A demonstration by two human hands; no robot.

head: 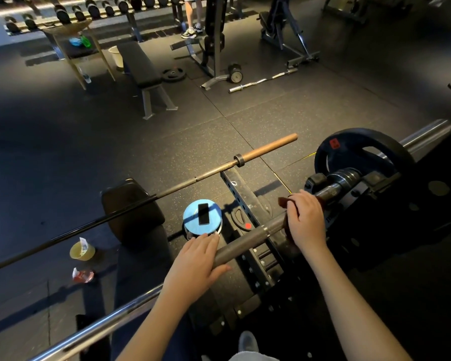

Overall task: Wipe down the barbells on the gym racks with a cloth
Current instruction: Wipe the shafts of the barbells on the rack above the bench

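- Dark speckled rubber floor fills a dim gym, with a flat bench and rows of dumbbells at the far side and a curl bar lying on the floor.
- Close to the camera, a barbell rests on a black rack. Its thick grey sleeve runs from lower left up to the right, toward a black weight plate.
- The right hand is curled over the top of the sleeve, gripping a dark reddish-brown cloth wrapped around the bar. A corner of the cloth sticks out just left of the knuckles.
- The left hand lies at the free end of the same sleeve with the fingers fairly straight and the thumb spread; it grips nothing. It is near the right hand, with bare sleeve showing between them.
- A second barbell with a copper-coloured sleeve crosses behind, apart from both hands.
- Just beyond the left fingertips, a black phone lies on a round blue disc.
- The plate carries a small red label, whose writing is too small to read.
- A yellow cup and a reddish cup stand on the floor to the left.
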